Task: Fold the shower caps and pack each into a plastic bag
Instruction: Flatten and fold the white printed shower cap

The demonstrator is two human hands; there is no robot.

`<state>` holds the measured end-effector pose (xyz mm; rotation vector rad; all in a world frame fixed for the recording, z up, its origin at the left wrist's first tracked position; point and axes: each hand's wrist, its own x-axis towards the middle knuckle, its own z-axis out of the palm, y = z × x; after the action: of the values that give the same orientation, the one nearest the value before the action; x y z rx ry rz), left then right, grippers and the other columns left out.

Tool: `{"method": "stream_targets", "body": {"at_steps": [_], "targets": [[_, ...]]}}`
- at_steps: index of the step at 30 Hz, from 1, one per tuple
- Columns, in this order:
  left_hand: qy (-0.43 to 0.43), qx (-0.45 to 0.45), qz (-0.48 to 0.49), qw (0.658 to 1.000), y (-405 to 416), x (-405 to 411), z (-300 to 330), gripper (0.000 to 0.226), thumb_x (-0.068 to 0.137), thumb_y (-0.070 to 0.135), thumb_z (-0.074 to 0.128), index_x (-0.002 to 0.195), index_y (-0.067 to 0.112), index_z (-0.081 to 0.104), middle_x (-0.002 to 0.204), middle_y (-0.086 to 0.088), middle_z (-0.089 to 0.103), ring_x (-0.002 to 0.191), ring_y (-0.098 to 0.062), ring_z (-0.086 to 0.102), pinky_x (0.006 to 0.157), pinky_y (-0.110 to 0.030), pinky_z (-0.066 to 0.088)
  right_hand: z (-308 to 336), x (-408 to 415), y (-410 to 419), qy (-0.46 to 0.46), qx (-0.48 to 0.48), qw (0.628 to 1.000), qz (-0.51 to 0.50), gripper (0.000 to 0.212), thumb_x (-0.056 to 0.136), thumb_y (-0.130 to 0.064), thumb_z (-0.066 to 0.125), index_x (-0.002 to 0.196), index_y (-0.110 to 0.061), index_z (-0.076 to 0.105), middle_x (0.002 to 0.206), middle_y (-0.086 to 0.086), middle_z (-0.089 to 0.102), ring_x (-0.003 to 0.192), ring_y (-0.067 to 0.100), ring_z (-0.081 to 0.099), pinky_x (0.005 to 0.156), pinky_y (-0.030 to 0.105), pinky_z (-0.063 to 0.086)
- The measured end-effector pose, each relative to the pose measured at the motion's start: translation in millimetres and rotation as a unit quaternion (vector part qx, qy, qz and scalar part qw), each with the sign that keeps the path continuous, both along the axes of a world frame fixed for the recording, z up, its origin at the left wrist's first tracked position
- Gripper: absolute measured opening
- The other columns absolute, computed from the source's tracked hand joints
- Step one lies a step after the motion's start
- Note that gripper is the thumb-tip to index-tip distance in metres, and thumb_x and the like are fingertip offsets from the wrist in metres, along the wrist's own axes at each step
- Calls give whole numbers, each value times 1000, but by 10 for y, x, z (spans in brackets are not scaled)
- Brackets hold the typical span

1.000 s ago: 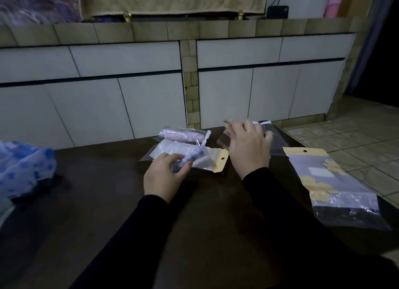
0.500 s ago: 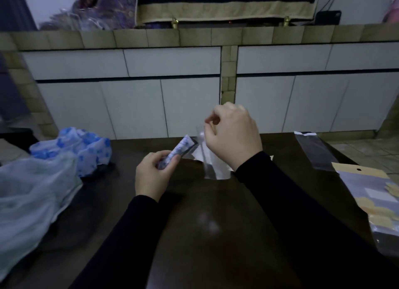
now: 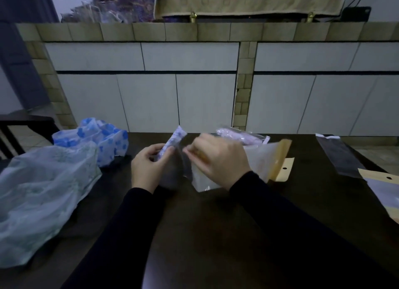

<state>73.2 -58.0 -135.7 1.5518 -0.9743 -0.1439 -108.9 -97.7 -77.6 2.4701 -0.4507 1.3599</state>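
The left hand (image 3: 149, 166) grips a folded shower cap (image 3: 172, 142) — a tight white roll with blue print, held low down so that most of its length sticks up and away, tilted toward the far right. The right hand (image 3: 218, 160) is just beside it, blurred, its fingers curled on the mouth of a clear plastic bag (image 3: 205, 181) that hangs down toward the dark table (image 3: 216, 234). Whether the mouth is actually parted cannot be told from the blur.

The relation that matters is this: the roll's free end points up and away from the bag, whose opening sits close to the right of the left hand's thumb. So the roll probably has to be turned until its long axis lines up with the bag's length before it slides in — the left hand is the one to feed it.

Farther right lie a packed bag (image 3: 241, 135) and a yellow header card (image 3: 285, 170); unfolded caps (image 3: 103, 137) are heaped at the left.
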Motion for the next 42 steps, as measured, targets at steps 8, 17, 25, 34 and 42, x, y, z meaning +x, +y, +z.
{"method": "stream_targets", "body": {"at_steps": [8,17,25,34,42], "targets": [[-20,-4,-33,999,25,97,44,14,81,34,74,93,29,71,84,12,69,78,-5,61,72,-23,47,-71,-111,608,231,140,961,-61,37,86,-43,61,118,-23,54,100,-1,67,87,24,66,62,33,42],[-9,35,-116,993,111,21,102,9,82,35,72,90,30,73,83,9,72,85,-12,66,76,-29,53,-351,-8,336,330,318,889,-25,45,100,-37,36,145,-34,36,132,8,56,121,25,46,95,35,37],[-6,116,-264,958,268,-27,324,21,75,42,69,86,25,75,86,3,74,87,-7,68,76,-23,49,-562,32,115,238,363,897,-86,45,85,-60,53,120,-33,61,137,-9,49,128,17,36,101,39,29],[-72,324,-177,927,258,45,310,21,85,41,68,101,29,71,91,14,69,87,-1,60,71,-16,42,-593,18,-79,212,414,865,-189,58,86,-60,54,134,-28,52,132,-3,52,123,19,40,97,38,35],[-139,326,-177,918,230,15,312,27,94,34,58,119,28,66,113,6,68,88,1,57,82,-19,40,-654,-50,-167,132,457,863,-171,46,91,-49,55,132,-29,56,125,-5,58,120,18,43,99,37,35]]}}
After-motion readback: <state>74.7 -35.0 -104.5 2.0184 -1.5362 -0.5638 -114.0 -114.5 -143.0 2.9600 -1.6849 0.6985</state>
